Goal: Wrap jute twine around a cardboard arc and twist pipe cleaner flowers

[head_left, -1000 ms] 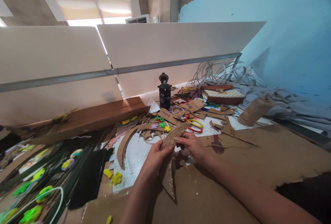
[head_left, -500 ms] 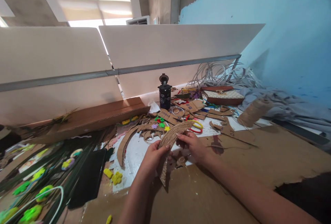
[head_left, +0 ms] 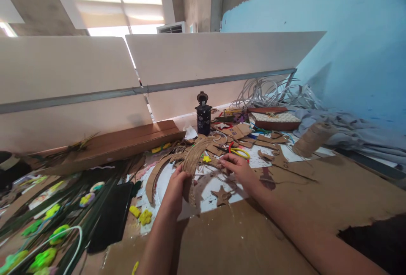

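The left hand (head_left: 176, 186) is gripping a twine-wrapped crescent (head_left: 194, 158) near its lower half, holding it tilted above a white sheet (head_left: 204, 201); the right hand (head_left: 239, 169) is hovering just to its right, thumb and finger close together, and whether they are pinching a strand one cannot tell; the crescent is looking light and fairly stiff, its rough twine probably giving good purchase, its narrow tips seeming likeliest to bend, so the broad middle is offering the safest hold; one cardboard star (head_left: 221, 196) is lying on the sheet, one bare cardboard arc (head_left: 154, 182) at its left; one twine spool (head_left: 312, 137) and one black bottle (head_left: 203, 118) are standing farther off; the cardboard scraps (head_left: 237, 131) are overlapping too much for counting.
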Motion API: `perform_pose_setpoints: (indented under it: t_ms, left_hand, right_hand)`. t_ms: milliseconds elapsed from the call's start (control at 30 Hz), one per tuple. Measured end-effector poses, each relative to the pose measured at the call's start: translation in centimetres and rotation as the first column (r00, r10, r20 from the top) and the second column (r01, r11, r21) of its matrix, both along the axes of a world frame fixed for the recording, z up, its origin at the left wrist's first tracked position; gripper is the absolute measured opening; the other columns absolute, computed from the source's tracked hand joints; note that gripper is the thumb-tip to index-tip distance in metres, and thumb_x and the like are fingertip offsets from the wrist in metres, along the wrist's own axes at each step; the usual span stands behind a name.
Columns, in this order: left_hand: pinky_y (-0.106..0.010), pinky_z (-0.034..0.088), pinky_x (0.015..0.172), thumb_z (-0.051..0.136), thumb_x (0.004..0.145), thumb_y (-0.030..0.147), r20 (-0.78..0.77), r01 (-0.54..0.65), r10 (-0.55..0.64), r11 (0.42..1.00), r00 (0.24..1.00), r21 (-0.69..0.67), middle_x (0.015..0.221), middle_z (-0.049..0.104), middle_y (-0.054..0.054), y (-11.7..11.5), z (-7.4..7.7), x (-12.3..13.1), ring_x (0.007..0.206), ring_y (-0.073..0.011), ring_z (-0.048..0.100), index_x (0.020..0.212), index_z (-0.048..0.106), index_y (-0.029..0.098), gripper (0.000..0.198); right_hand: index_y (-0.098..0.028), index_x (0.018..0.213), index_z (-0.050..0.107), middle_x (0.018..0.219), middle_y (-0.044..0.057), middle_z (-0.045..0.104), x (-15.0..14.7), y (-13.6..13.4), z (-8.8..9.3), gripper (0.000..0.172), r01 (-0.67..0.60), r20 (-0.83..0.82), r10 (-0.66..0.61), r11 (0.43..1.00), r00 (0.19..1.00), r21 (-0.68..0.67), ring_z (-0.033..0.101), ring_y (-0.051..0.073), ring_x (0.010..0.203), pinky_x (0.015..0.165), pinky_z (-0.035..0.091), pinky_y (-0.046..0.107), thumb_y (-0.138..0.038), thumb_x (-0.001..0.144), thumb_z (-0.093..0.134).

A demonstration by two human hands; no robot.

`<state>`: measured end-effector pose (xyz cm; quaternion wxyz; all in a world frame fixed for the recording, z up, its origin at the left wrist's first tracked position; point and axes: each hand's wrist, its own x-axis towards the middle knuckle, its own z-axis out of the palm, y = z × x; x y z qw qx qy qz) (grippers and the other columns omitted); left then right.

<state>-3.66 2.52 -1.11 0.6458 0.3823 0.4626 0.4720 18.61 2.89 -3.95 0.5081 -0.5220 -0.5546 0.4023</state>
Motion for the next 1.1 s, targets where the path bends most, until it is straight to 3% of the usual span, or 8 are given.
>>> perform_pose_setpoints:
  t_ms: [100, 233, 433, 567, 667, 800, 967, 1100]
  left_hand:
    - [-0.022, 0.043, 0.051, 0.058, 0.057, 0.022, 0.016, -0.022, 0.021, 0.999, 1.0, 0.034, 0.065, 0.06, 0.006, 0.4, 0.1, -0.8, 0.054, -0.014, 0.059, 0.092, 0.058, 0.022, 0.034]
    - [-0.022, 0.043, 0.053, 0.059, 0.055, 0.021, 0.0, -0.044, 0.044, 0.998, 0.999, 0.054, 0.068, 0.062, 0.005, 0.8, -0.1, -1.4, 0.056, -0.0139, 0.06, 0.092, 0.057, 0.022, 0.036]
    - [-0.022, 0.04, 0.05, 0.054, 0.055, 0.019, -0.058, -0.066, 0.068, 0.997, 0.996, 0.047, 0.064, 0.062, 0.005, 0.8, -0.4, -1.7, 0.05, -0.0135, 0.055, 0.097, 0.055, 0.023, 0.042]
    - [-0.021, 0.04, 0.052, 0.056, 0.056, 0.015, -0.068, -0.087, 0.091, 0.995, 0.994, 0.057, 0.063, 0.063, 0.005, 0.8, -0.6, -1.9, 0.053, -0.0133, 0.056, 0.092, 0.056, 0.022, 0.037]
    - [-0.021, 0.041, 0.054, 0.058, 0.056, 0.015, -0.05, -0.11, 0.114, 0.991, 0.992, 0.077, 0.065, 0.064, 0.004, 0.9, -0.8, -1.9, 0.056, -0.0132, 0.058, 0.091, 0.057, 0.021, 0.035]
    - [-0.023, 0.044, 0.057, 0.062, 0.057, 0.017, -0.005, -0.119, 0.12, 0.989, 0.993, 0.082, 0.069, 0.069, 0.001, 0.9, -0.8, -1.9, 0.06, -0.0154, 0.063, 0.093, 0.058, 0.02, 0.037]
    - [-0.022, 0.043, 0.056, 0.07, 0.058, 0.022, 0.025, -0.119, 0.118, 0.99, 0.993, 0.071, 0.073, 0.073, -0.003, 0.8, -0.8, -1.9, 0.064, -0.0183, 0.068, 0.096, 0.058, 0.019, 0.04]
    - [-0.021, 0.041, 0.053, 0.072, 0.059, 0.023, -0.008, -0.116, 0.117, 0.989, 0.993, 0.088, 0.068, 0.071, -0.002, 0.9, -0.9, -2.0, 0.058, -0.0163, 0.066, 0.094, 0.06, 0.018, 0.038]
  right_hand:
    - [-0.02, 0.084, 0.064, 0.076, 0.001, 0.063, 0.5, 0.8, 0.1, 0.02, -0.011, 0.225, 0.005, 1.0, 0.974, 0.027, 0.055, 0.018, 0.066, 0.062, 0.039, 0.028, -0.04, 0.081, 0.061]
    - [-0.02, 0.077, 0.069, 0.083, 0.005, 0.07, -0.5, 1.5, 0.4, 0.005, -0.071, 0.528, 0.039, 0.997, 0.848, 0.04, 0.061, 0.024, 0.083, 0.073, 0.039, 0.031, -0.022, 0.075, 0.065]
    - [-0.018, 0.083, 0.069, 0.095, 0.013, 0.071, -2.3, 1.5, 0.2, 0.015, -0.034, 0.704, 0.012, 0.999, 0.71, 0.017, 0.063, 0.03, 0.095, 0.078, 0.038, 0.033, -0.011, 0.072, 0.062]
    - [-0.018, 0.076, 0.064, 0.089, 0.011, 0.07, -1.3, 1.4, 0.4, 0.009, -0.041, 0.654, 0.031, 0.999, 0.756, 0.001, 0.063, 0.028, 0.092, 0.074, 0.039, 0.032, -0.011, 0.073, 0.06]
    - [-0.019, 0.076, 0.059, 0.082, 0.008, 0.07, -0.4, 1.7, 0.8, 0.003, -0.088, 0.528, 0.098, 0.995, 0.844, -0.046, 0.063, 0.023, 0.074, 0.063, 0.04, 0.029, -0.021, 0.078, 0.059]
    - [-0.02, 0.087, 0.057, 0.075, 0.004, 0.071, -0.5, 1.9, 1.9, 0.025, -0.229, 0.283, 0.256, 0.965, 0.924, -0.127, 0.057, 0.014, 0.05, 0.048, 0.039, 0.025, -0.045, 0.085, 0.057]
    - [-0.018, 0.091, 0.063, 0.069, -0.001, 0.063, -1.8, 2.0, 4.1, 0.039, -0.349, -0.039, 0.346, 0.932, 0.937, -0.095, 0.058, 0.014, 0.057, 0.054, 0.045, 0.026, -0.051, 0.074, 0.075]
    - [-0.019, 0.084, 0.065, 0.068, -0.001, 0.06, -2.8, 2.1, 5.2, 0.027, -0.312, 0.065, 0.311, 0.95, 0.948, 0.005, 0.053, 0.015, 0.059, 0.056, 0.041, 0.027, -0.045, 0.081, 0.071]
